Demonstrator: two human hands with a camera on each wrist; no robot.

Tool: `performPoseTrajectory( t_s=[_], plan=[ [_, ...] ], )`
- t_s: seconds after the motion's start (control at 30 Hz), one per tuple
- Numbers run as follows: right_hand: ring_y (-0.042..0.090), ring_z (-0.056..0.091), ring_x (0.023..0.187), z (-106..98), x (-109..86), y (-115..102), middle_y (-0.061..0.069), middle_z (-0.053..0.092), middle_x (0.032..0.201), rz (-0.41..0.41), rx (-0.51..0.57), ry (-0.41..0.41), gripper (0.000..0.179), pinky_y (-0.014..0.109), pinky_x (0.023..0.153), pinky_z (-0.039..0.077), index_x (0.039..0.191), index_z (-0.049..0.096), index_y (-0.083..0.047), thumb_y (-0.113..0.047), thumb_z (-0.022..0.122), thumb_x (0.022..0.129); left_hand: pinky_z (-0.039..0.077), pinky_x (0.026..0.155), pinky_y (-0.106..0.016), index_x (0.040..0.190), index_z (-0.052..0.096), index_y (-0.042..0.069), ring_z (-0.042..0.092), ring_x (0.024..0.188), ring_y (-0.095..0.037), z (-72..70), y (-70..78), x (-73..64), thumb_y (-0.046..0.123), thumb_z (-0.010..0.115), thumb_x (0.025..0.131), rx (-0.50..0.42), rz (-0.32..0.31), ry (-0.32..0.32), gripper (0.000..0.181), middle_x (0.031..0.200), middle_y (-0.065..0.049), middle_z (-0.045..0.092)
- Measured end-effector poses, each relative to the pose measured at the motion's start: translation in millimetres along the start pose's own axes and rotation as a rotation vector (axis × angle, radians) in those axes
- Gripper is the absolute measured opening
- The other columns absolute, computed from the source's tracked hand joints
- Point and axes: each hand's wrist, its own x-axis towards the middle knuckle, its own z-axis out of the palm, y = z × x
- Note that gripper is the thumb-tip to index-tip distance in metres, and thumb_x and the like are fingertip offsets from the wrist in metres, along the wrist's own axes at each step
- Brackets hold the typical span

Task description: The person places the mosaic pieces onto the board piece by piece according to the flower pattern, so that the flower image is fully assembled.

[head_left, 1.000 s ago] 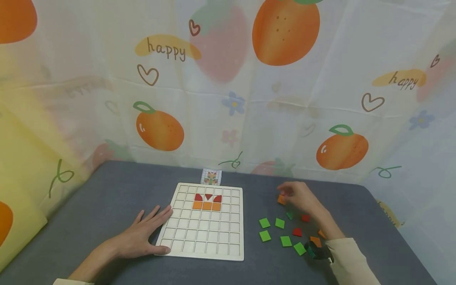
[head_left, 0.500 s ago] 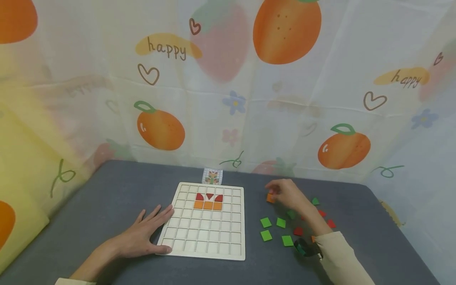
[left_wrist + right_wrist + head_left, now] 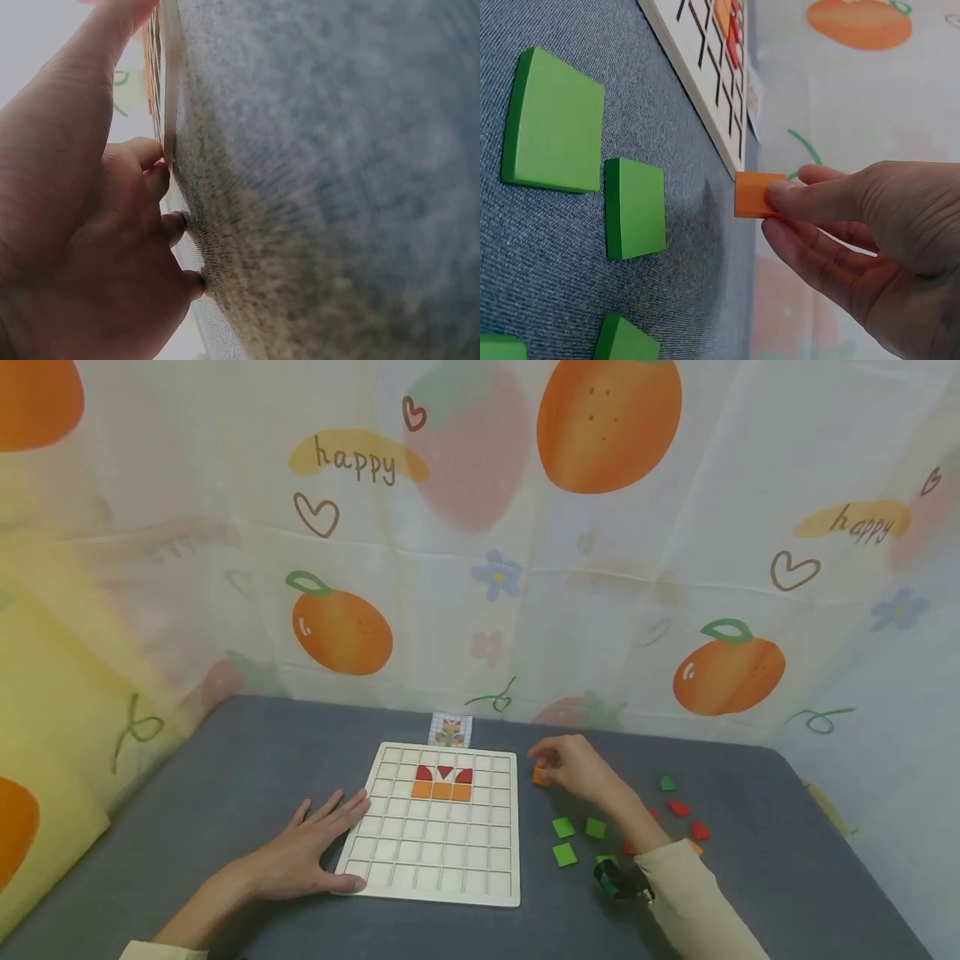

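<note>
My right hand pinches an orange square tile between thumb and fingers, just off the right edge of the white grid board. With fingers spread and straight, my left hand rests along the board's left edge, thumb on its near left corner. In the upper part of the board lie a row of orange tiles and, above them, red pieces: a triangle flanked by two curved ones. The left wrist view shows the left fingertips down on the cloth and at the board's side.
Several green square tiles lie right of the board. Farther right are red pieces, a green piece and an orange one partly behind the sleeve. A small pattern card sits behind the board. A printed curtain backs the table.
My right hand has moved left toward the board with the orange tile, uncovering red and green pieces on the right. The left hand stays at the board's edge.
</note>
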Motion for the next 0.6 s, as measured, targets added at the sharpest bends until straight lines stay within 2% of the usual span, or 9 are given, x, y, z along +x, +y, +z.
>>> performPoseTrajectory(
  t_s=[0.3,0.6],
  plan=[
    [0.016,0.064,0.082,4,6.2,-17,0.003,0.068,0.089,-0.014,0.0,-0.008,0.028,0.027,0.069,0.052,0.111,0.071,0.0,0.002,0.073,0.084,-0.004,0.106,-0.072,0.155,0.029,0.011,0.011,0.145,-0.048,-1.0,1.8,0.2,0.06,0.074,0.076,-0.002,-0.008,-0.001,0.103,0.161,-0.011,0.023],
    [0.016,0.062,0.081,22,19.6,-41,0.001,0.068,0.088,-0.071,0.054,-0.036,0.029,0.026,0.069,0.051,0.113,0.07,0.0,0.002,0.073,0.084,-0.004,0.106,-0.072,0.155,0.029,0.009,0.012,0.145,-0.048,-0.4,1.0,-0.3,0.061,0.073,0.076,0.002,-0.002,0.001,0.104,0.161,-0.012,0.024]
  ],
)
